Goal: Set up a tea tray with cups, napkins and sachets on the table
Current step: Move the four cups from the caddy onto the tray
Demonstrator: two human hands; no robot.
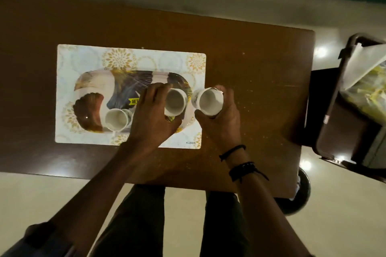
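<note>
head view: the tray [94,81] lies long axis left-right on a placemat [83,54] printed "kuber". three cups open upward. the left hand [152,119] grips the middle cup [175,102] on the tray; the right hand [223,119] grips another cup [210,101] just right of it; a third cup [116,119] stands left.

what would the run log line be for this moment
stage: placing cups | left hand: on cup on tray | right hand: holding second cup beside tray | third cup: on tray | napkins, sachets: not visible
</note>
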